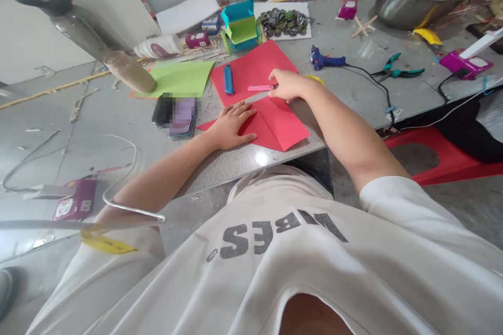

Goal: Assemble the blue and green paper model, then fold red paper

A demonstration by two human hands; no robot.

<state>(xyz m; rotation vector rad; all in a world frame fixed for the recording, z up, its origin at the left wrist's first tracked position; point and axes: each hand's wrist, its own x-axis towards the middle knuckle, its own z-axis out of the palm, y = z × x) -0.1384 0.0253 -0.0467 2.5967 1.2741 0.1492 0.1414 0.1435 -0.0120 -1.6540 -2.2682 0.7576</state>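
Observation:
My left hand lies flat with fingers spread, pressing a folded sheet of red paper against the table near its front edge. A crease runs across this sheet. My right hand is closed at the fingertips on the dark end of a slim pink tool, which looks like a craft knife; its tip is partly hidden by my fingers. Beyond the folded piece is another red sheet, flat on the table. A blue cutter or stapler rests on that sheet.
Left of the hands are a phone, green paper and a bottle. Bottle caps and a small blue-green paper model stand behind. A glue gun, pliers and a steel bowl are rightward.

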